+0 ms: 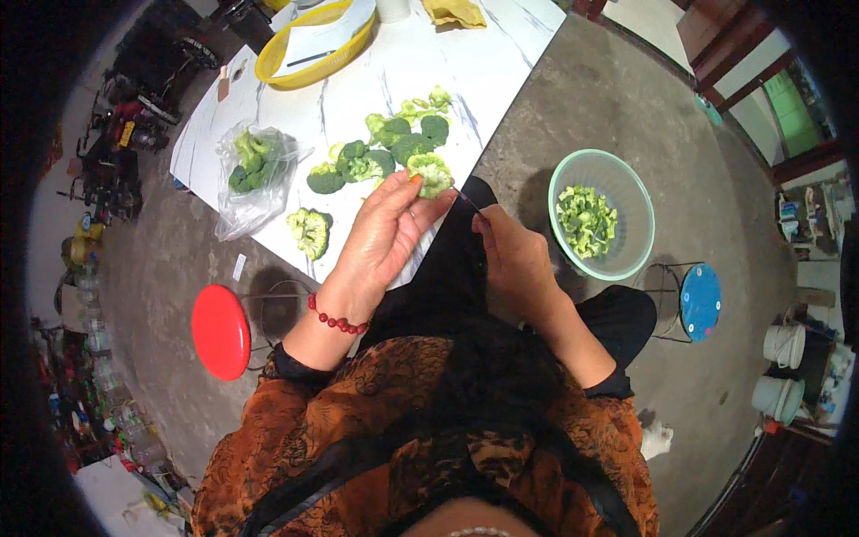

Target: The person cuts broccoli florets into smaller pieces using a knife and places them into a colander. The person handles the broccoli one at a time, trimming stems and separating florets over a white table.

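Observation:
Near the table's edge, my left hand point(389, 231) grips a broccoli floret point(431, 173), its pale cut side facing up. My right hand point(513, 252) holds a small knife point(468, 199) whose thin blade reaches toward that floret; whether it touches cannot be told. Just beyond lie several broccoli florets point(396, 137) in a loose heap on the white marble-patterned table point(349, 101). One more cut floret point(309, 233) rests apart, left of my left wrist. Farther left, a clear plastic bag point(251, 205) holds broccoli with a thick stalk point(251, 151).
To the right, a pale green basin point(635, 231) contains small broccoli pieces point(586, 221). A blue stool point(700, 302) stands beside it, a red stool point(221, 332) at left. At the table's far side are a yellow basket point(268, 74) with paper and a pen, and a yellow cloth point(455, 13).

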A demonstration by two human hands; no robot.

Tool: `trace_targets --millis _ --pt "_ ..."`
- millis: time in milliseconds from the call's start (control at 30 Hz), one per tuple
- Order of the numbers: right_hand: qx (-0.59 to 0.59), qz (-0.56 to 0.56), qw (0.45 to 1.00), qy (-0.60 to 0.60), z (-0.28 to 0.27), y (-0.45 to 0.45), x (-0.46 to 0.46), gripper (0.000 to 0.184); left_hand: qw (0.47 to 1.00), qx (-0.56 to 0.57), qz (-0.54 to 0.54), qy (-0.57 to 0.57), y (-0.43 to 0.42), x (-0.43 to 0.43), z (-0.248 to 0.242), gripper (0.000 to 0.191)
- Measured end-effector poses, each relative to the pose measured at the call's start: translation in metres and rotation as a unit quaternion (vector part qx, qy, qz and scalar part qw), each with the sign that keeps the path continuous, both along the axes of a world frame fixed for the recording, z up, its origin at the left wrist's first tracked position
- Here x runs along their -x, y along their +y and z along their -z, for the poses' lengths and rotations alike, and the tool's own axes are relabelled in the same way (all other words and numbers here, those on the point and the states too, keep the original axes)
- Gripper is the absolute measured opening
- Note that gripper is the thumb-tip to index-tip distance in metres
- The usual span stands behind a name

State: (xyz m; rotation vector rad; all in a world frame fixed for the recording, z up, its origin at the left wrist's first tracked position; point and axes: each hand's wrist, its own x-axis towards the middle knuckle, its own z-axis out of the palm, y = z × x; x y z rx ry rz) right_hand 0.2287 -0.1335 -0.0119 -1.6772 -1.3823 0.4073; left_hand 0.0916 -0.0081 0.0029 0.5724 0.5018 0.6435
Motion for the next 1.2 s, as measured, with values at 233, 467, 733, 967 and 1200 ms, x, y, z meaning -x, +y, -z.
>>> trace_targets --millis 233,467,733,967,1200 --pt "-0.01 -0.001 1.0 0.0 -0.007 0.007 0.001 0.006 0.999 -0.031 0.011 0.01 -0.008 -0.005 -0.007 0.03" --pt "-0.041 0.004 0.999 -0.025 -0.008 0.01 -0.002 0.005 0.997 -0.066 0.027 0.027 -0.011 -0.006 -0.006 0.032" --pt "-0.044 0.002 0.997 -0.067 -0.008 0.009 -0.003 0.003 0.994 -0.099 0.045 -0.005 -0.012 -0.007 -0.004 0.035" --pt "-0.036 0.003 0.996 -0.082 -0.008 0.006 -0.003 0.005 0.992 -0.123 0.039 0.014 -0.014 -0.008 -0.004 0.031" --pt "-0.021 0.002 0.996 -0.085 -0.008 0.003 -0.002 0.01 0.991 -0.122 0.051 0.013 -0.01 -0.009 0.001 0.043"
